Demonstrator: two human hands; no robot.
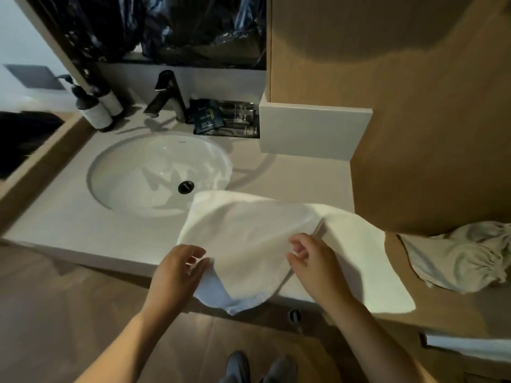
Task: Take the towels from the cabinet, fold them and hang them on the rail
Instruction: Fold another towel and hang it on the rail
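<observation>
Towel [243, 233] was mid-fold on the vanity counter [83, 239], so the cabinet bit looked done, but the job was nowhere near finished imo. Left hand [179, 269] had its fingers curled round the near left edge, right where the cloth drooped off the counter front. Right hand [309, 258] sat over the middle with fingers loosely bent, and I couldn't tell if it actually had any cloth pinched. One flap lay slantwise over the rest, and the far corner poked over the sink [154, 172] rim. A crumpled beige cloth [456, 258] lay off to the right, nobody touching it. A white strip [467, 346] down low on the right might've been a hung towel, but it was too cut off to say. Still left: finish the fold, then hang it.
</observation>
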